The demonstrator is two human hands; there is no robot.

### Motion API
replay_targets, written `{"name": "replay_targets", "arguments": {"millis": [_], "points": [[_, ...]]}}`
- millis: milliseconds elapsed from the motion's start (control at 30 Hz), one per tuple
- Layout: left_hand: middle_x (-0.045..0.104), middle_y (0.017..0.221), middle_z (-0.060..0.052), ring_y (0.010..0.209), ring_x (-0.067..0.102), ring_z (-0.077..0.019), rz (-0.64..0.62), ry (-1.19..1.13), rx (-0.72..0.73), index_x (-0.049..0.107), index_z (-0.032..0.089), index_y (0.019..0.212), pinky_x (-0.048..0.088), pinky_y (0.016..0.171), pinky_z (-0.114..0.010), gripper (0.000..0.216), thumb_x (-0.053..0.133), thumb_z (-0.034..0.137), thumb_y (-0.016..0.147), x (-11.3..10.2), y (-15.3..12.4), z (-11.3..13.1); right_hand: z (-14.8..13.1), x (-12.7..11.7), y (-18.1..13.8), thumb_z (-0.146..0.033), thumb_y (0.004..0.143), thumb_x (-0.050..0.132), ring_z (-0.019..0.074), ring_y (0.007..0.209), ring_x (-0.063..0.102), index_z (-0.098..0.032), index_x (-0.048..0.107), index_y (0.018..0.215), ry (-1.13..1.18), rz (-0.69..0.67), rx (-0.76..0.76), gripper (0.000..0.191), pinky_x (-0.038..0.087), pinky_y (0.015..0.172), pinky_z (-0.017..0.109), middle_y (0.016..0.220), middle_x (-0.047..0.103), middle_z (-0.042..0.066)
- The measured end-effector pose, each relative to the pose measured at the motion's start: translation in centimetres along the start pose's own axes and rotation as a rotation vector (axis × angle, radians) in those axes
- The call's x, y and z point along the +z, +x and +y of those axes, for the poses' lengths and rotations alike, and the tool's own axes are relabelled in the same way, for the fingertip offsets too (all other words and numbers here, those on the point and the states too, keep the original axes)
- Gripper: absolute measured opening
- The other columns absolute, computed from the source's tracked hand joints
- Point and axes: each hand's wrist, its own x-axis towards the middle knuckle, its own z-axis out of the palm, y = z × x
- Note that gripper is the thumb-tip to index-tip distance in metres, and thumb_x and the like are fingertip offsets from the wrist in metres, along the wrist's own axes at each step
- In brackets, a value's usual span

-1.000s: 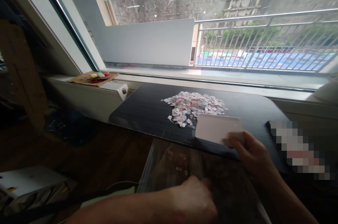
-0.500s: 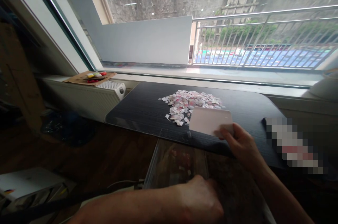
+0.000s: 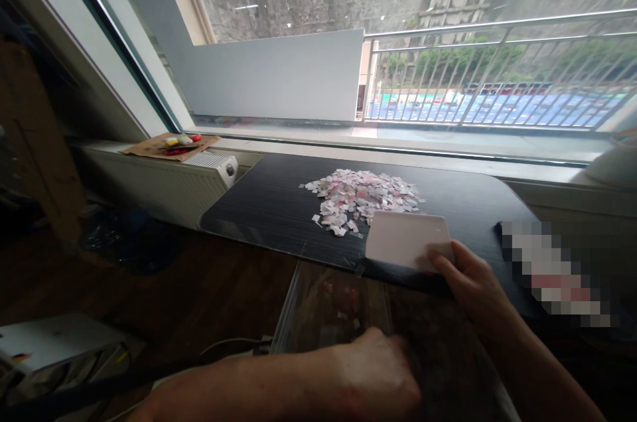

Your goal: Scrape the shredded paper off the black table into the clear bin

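A heap of small white and pink paper scraps (image 3: pixel 362 198) lies in the middle of a black tabletop (image 3: pixel 269 210). My right hand (image 3: pixel 470 282) pinches a white plastic scraper card (image 3: pixel 404 239) by its near right corner, its far edge resting on the table just in front of the heap. A clear plastic box (image 3: pixel 328 306) sits below the table's front edge with a few scraps inside. My left hand (image 3: pixel 373 375) is closed on the near rim of that box, fingers curled out of sight.
A white radiator (image 3: pixel 164 186) stands left of the table, with a cardboard sheet and small coloured items (image 3: pixel 176 142) on top. A window and railing run behind. A blurred-out object (image 3: pixel 552 273) lies on the table's right side. White boxes (image 3: pixel 54 349) sit on the floor lower left.
The scraper slid forward to the heap, then back toward the front edge and a little right. A few scraps dropped near the edge. My left hand stayed put.
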Motion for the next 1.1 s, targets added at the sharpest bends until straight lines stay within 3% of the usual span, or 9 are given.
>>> {"name": "replay_targets", "arguments": {"millis": [200,367,533,700,867,1100], "points": [[0.067,0.075,-0.011,0.075,0.064,-0.0230,0.009,0.002,0.006,0.072,0.010,0.084,0.038,0.043,-0.029,0.015,0.059,0.015,0.082,-0.2,-0.1,0.1,-0.6,0.3,-0.7,-0.044,0.084,0.065,0.0184,0.067,0.062,-0.024,0.069,0.086,0.008,-0.107,-0.013,0.021,0.050,0.058,0.027,0.076,0.071,0.000],[0.064,0.069,-0.009,0.077,0.064,-0.0242,-0.005,0.012,0.000,0.070,0.011,0.077,0.031,0.039,-0.029,0.010,0.062,0.014,0.081,-0.1,-0.1,0.1,-1.9,1.1,1.1,-0.042,0.084,0.062,0.0186,0.063,0.062,-0.024,0.064,0.082,-0.129,0.112,-0.088,0.018,0.049,0.060,0.029,0.068,0.068,0.000],[0.062,0.067,-0.009,0.082,0.063,-0.0254,-0.017,0.009,0.001,0.071,0.011,0.079,0.033,0.039,-0.029,0.012,0.060,0.015,0.083,0.0,-0.1,0.0,-2.3,1.8,2.8,-0.042,0.080,0.061,0.0197,0.061,0.064,-0.024,0.061,0.080,-0.197,0.065,-0.116,0.019,0.050,0.060,0.031,0.066,0.068,0.001],[0.063,0.075,-0.010,0.085,0.062,-0.0259,-0.049,0.004,-0.001,0.070,0.010,0.082,0.034,0.042,-0.029,0.013,0.058,0.013,0.084,-0.2,-0.1,0.1,-2.5,0.6,0.9,-0.045,0.080,0.059,0.0187,0.059,0.059,-0.024,0.061,0.077,-0.317,0.085,-0.102,0.021,0.046,0.057,0.030,0.064,0.066,-0.001],[0.066,0.080,-0.011,0.089,0.061,-0.0260,-0.076,0.006,-0.007,0.070,0.010,0.080,0.034,0.043,-0.030,0.012,0.059,0.014,0.085,-0.5,-0.3,0.3,-3.0,0.3,0.2,-0.043,0.082,0.057,0.0179,0.061,0.057,-0.024,0.062,0.079,-0.291,0.130,-0.112,0.020,0.045,0.059,0.029,0.066,0.066,-0.001],[0.065,0.073,-0.010,0.082,0.062,-0.0251,-0.013,0.011,0.004,0.070,0.010,0.082,0.035,0.042,-0.030,0.014,0.059,0.018,0.086,-0.2,-0.3,0.2,-2.8,0.4,-0.1,-0.043,0.081,0.059,0.0170,0.059,0.055,-0.024,0.062,0.076,-0.258,0.051,-0.100,0.020,0.043,0.056,0.029,0.064,0.063,-0.002]]}}
